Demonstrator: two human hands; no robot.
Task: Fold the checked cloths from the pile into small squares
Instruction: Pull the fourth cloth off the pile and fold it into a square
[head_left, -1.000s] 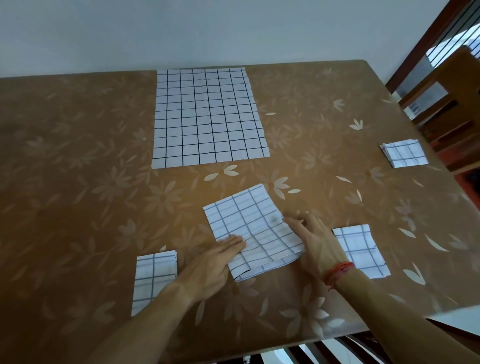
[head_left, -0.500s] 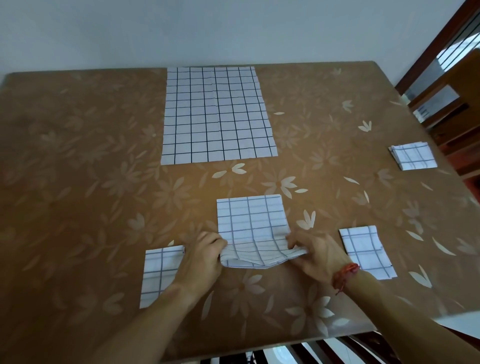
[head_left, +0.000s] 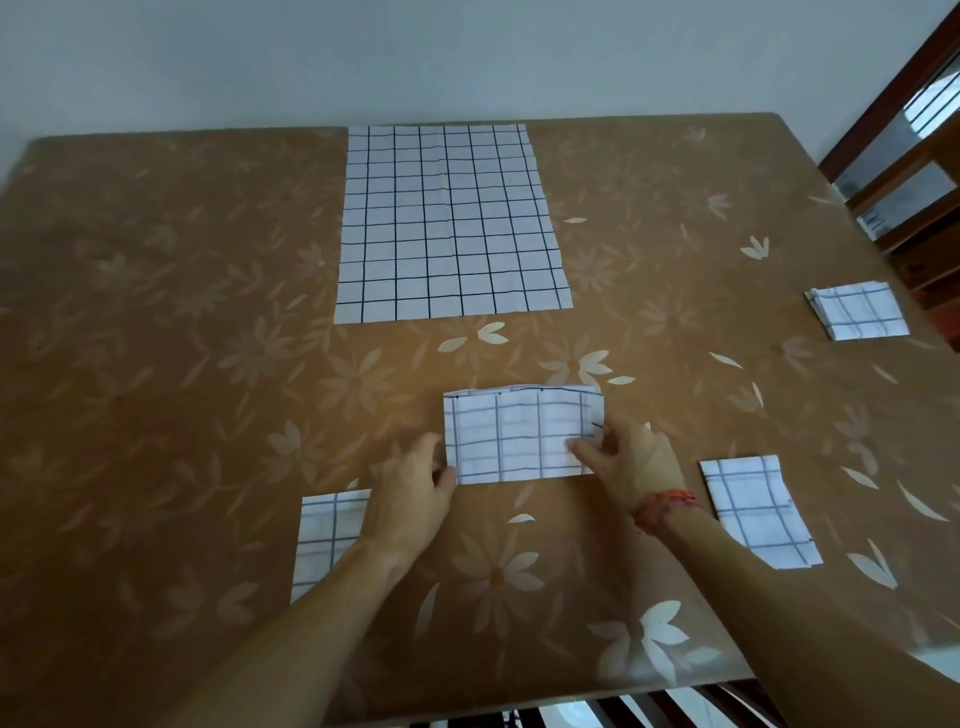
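A white checked cloth (head_left: 514, 434), folded into a wide strip, lies in the middle of the brown flowered table (head_left: 156, 312). My left hand (head_left: 413, 493) pinches its lower left corner. My right hand (head_left: 628, 457) holds its right end, thumb on top of the cloth. A flat pile of unfolded checked cloths (head_left: 449, 221) lies at the far middle of the table. Three small folded squares lie around: one near left (head_left: 324, 535) partly under my left forearm, one near right (head_left: 758, 509), one far right (head_left: 857, 309).
A dark wooden chair (head_left: 904, 171) stands past the table's right edge. The table's near edge runs just below my forearms, with dark slats under it. A pale wall rises behind the far edge.
The near half of the cloth has been folded up over the far half, turning the square into a wide strip. Both hands moved away from me with the fold.
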